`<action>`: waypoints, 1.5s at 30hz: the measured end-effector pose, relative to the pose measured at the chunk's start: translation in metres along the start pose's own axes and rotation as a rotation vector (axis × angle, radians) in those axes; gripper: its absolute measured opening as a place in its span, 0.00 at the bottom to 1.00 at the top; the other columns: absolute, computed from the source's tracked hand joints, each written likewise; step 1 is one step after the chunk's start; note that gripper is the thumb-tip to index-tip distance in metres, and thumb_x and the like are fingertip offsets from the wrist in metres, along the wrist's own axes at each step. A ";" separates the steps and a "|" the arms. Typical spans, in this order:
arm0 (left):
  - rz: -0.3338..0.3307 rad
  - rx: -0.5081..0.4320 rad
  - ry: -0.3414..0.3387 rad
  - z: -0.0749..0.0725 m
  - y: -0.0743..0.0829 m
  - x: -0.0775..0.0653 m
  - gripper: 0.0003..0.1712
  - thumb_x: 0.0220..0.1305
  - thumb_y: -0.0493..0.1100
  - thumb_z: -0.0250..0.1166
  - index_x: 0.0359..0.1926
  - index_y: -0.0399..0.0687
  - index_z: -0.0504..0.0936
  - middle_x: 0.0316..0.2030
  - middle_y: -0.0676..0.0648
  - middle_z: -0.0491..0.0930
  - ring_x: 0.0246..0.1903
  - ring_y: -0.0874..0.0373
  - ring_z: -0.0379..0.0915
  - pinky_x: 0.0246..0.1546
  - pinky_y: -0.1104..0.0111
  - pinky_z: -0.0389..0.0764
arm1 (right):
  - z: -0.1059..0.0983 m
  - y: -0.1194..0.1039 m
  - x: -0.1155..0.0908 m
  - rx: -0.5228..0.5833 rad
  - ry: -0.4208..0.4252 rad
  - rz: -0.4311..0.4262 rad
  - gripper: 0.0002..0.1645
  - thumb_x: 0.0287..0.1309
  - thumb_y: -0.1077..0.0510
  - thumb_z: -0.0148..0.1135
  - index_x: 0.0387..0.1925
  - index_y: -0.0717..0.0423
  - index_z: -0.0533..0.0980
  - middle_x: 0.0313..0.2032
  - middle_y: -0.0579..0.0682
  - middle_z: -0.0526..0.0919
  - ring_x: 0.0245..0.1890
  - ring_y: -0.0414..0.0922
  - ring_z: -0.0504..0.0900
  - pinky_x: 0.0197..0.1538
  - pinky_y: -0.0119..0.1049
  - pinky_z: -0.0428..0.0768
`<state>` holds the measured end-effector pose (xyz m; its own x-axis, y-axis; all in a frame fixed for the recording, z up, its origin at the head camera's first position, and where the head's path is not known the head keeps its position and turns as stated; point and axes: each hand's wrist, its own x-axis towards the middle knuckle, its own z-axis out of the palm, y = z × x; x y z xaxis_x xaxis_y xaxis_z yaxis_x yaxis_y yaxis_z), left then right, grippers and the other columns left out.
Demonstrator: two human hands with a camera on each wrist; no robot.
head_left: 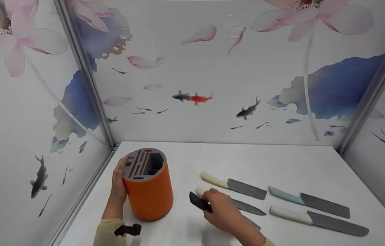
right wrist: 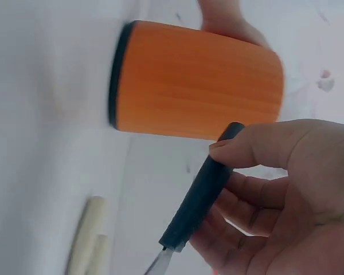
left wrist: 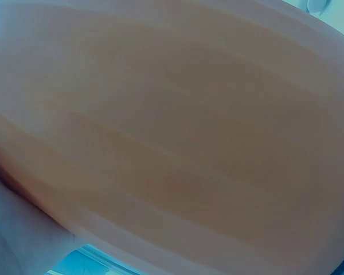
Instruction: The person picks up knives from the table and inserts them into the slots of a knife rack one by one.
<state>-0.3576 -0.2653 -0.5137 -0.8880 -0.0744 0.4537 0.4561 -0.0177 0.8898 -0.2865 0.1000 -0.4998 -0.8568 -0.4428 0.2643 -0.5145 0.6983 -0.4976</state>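
An orange cylindrical knife block (head_left: 149, 198) with a grey slotted top stands on the left of the white table. My left hand (head_left: 120, 181) holds it round its left side, and the block's blurred surface (left wrist: 178, 143) fills most of the left wrist view. To its right, my right hand (head_left: 224, 213) grips a knife by its dark handle (head_left: 198, 201), thumb on one side and curled fingers on the other. In the right wrist view that dark handle (right wrist: 198, 197) slants across, with the start of a metal blade below it. My hand hides part of this knife in the head view.
Beyond my right hand lie a cream-handled cleaver (head_left: 247, 189) and a pointed knife (head_left: 250, 207), partly covered by the hand. Farther right are a blue-handled cleaver (head_left: 325, 205) and a long cream-handled knife (head_left: 337, 224). Printed panels (head_left: 185, 126) wall the table in.
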 end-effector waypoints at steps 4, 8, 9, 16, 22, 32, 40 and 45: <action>-0.011 -0.010 0.011 0.000 0.000 -0.001 0.40 0.83 0.60 0.34 0.79 0.36 0.61 0.64 0.63 0.77 0.64 0.65 0.71 0.66 0.75 0.73 | -0.026 0.000 -0.003 0.156 0.043 0.024 0.16 0.55 0.66 0.72 0.45 0.53 0.82 0.40 0.46 0.87 0.36 0.36 0.85 0.40 0.33 0.85; -0.024 -0.010 0.022 0.000 0.000 -0.001 0.41 0.83 0.61 0.34 0.80 0.36 0.61 0.63 0.64 0.77 0.64 0.65 0.71 0.66 0.75 0.72 | -0.050 0.004 -0.007 0.301 0.092 0.045 0.17 0.59 0.66 0.72 0.49 0.52 0.82 0.42 0.48 0.88 0.41 0.41 0.87 0.44 0.32 0.88; -0.026 -0.007 0.021 0.001 0.000 -0.001 0.41 0.83 0.61 0.34 0.80 0.37 0.61 0.63 0.64 0.77 0.64 0.65 0.71 0.66 0.76 0.72 | -0.055 0.005 -0.008 0.338 0.105 0.048 0.17 0.60 0.65 0.72 0.50 0.52 0.82 0.42 0.48 0.88 0.43 0.42 0.88 0.45 0.32 0.88; -0.011 0.005 0.013 0.001 0.001 0.000 0.40 0.84 0.60 0.33 0.79 0.37 0.62 0.63 0.63 0.77 0.64 0.65 0.71 0.66 0.76 0.71 | -0.075 0.018 -0.012 0.547 0.229 0.085 0.17 0.59 0.66 0.74 0.50 0.56 0.83 0.40 0.53 0.89 0.42 0.42 0.88 0.47 0.31 0.88; -0.001 0.009 0.019 0.001 0.000 0.000 0.41 0.83 0.61 0.35 0.78 0.36 0.63 0.63 0.62 0.77 0.63 0.64 0.71 0.66 0.75 0.72 | -0.081 0.023 -0.013 0.659 0.312 0.090 0.16 0.56 0.71 0.74 0.47 0.60 0.83 0.38 0.56 0.88 0.40 0.40 0.88 0.45 0.31 0.88; 0.022 0.026 0.031 0.002 0.010 0.001 0.40 0.83 0.60 0.36 0.79 0.35 0.62 0.69 0.51 0.75 0.64 0.65 0.72 0.65 0.77 0.73 | -0.083 0.020 -0.014 0.698 0.334 0.059 0.16 0.55 0.73 0.73 0.46 0.62 0.83 0.37 0.56 0.87 0.38 0.42 0.87 0.44 0.32 0.89; 0.009 0.149 0.254 0.014 0.045 -0.002 0.34 0.84 0.57 0.38 0.76 0.44 0.70 0.72 0.39 0.75 0.69 0.54 0.71 0.76 0.54 0.70 | -0.082 0.014 -0.015 0.671 0.346 0.049 0.16 0.54 0.73 0.74 0.45 0.62 0.83 0.37 0.56 0.88 0.38 0.40 0.88 0.44 0.31 0.89; 0.186 0.301 0.403 0.032 0.073 -0.008 0.31 0.81 0.52 0.44 0.70 0.37 0.75 0.69 0.34 0.77 0.71 0.51 0.71 0.79 0.53 0.67 | -0.082 0.010 -0.016 0.652 0.366 0.045 0.16 0.53 0.73 0.74 0.44 0.60 0.83 0.36 0.55 0.88 0.38 0.40 0.88 0.45 0.31 0.89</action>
<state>-0.3189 -0.2338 -0.4513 -0.6742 -0.4266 0.6028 0.5143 0.3146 0.7978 -0.2805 0.1600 -0.4410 -0.8922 -0.1271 0.4333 -0.4506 0.1863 -0.8731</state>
